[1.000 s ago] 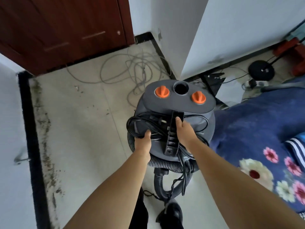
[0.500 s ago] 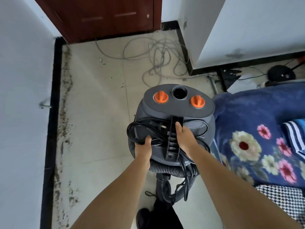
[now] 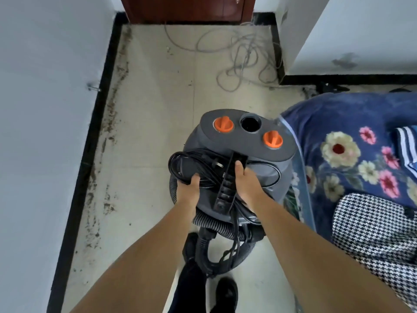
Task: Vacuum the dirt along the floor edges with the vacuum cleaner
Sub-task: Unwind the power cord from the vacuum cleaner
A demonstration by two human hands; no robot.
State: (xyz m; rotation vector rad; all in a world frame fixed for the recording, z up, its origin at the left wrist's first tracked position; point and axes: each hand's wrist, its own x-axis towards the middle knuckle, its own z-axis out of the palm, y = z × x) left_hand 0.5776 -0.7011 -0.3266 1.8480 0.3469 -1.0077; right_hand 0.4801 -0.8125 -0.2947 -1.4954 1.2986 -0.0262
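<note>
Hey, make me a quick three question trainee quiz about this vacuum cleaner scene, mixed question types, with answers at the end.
1. True or false: the coiled black power cord is still bundled on the round grey canister vacuum cleaner.
2. Along which wall's black baseboard does the dark dirt strip run? A. left B. right
3. Fill in: the right hand rests beside the vacuum's black carry ____.

Key: 1 true; 2 A; 3 handle.

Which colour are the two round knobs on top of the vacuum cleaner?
Both knobs are orange, clearest in the head view.
</note>
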